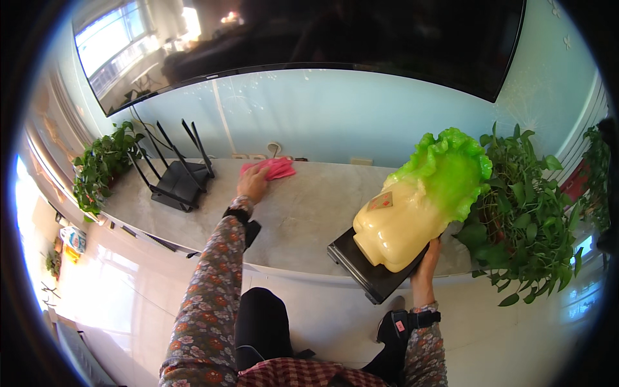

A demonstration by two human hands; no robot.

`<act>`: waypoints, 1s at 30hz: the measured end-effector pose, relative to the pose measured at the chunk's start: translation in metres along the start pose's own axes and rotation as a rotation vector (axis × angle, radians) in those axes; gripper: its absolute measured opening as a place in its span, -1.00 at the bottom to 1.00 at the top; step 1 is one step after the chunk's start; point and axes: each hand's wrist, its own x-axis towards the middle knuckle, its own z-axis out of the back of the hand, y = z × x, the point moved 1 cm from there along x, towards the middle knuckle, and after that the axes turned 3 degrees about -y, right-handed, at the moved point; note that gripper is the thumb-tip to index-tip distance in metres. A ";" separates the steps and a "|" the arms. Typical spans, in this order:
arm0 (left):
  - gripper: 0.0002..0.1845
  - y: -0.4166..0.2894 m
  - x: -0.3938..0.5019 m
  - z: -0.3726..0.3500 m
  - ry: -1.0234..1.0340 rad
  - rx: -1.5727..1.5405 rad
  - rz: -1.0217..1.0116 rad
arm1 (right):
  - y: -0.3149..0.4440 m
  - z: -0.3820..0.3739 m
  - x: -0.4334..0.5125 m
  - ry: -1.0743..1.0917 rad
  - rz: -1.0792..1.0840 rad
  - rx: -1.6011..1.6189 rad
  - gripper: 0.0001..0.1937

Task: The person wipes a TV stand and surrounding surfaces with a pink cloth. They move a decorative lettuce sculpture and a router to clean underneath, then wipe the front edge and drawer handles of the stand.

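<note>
My left hand (253, 184) presses a pink cloth (276, 169) onto the marble-patterned top of a low cabinet (300, 213), close to the wall. On the right, my right hand (428, 259) grips the side of a black stand (375, 285) that carries a glossy ornament shaped like a Chinese cabbage (406, 213). Its base is cream and its ruffled leaves are bright green. The stand is turned at an angle and its near corner juts past the cabinet's front edge. Most of my right fingers are hidden behind the stand and ornament.
A black router (181, 181) with several upright antennas stands on the left of the cabinet. Leafy potted plants flank both ends, one at left (106, 164) and a larger one at right (522, 213). A wall-mounted television (338, 38) hangs above. Sockets and a cable (274, 150) sit behind the cloth.
</note>
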 end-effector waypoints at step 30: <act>-0.55 0.031 -0.163 0.122 -0.051 0.064 0.126 | 0.011 -0.019 -0.020 0.148 -0.032 0.057 -0.52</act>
